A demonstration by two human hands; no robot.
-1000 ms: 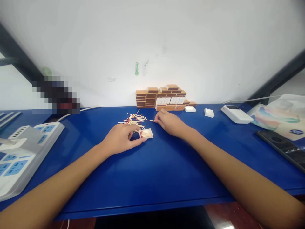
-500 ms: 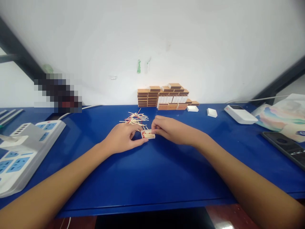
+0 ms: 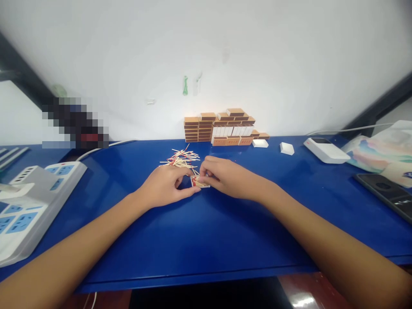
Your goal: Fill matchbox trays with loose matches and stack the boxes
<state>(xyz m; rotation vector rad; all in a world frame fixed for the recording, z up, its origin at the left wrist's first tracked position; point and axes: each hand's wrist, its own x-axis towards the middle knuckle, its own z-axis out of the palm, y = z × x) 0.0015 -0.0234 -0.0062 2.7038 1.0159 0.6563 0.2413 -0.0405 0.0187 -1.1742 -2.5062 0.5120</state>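
A small white matchbox tray (image 3: pixel 205 186) lies on the blue table with red-headed matches (image 3: pixel 194 182) in it. My left hand (image 3: pixel 165 184) grips the tray's left end between thumb and fingers. Over the tray, my right hand (image 3: pixel 222 174) has its thumb and fingertips pinched together at the matches; whether a match is between them is hidden. Just beyond my left hand is a loose pile of matches (image 3: pixel 182 159), red heads pointing various ways.
Brown matchboxes (image 3: pixel 198 128) are stacked against the wall. White trays (image 3: pixel 260 143) and a white device (image 3: pixel 326 150) sit to the right, near a plastic packet (image 3: pixel 380 146) and a phone (image 3: pixel 386 193). A power strip (image 3: pixel 61 189) occupies the left side.
My right hand has moved slightly left, its fingertips now over the middle of the tray instead of its right end. My left hand keeps its grip. The view has shifted a little.
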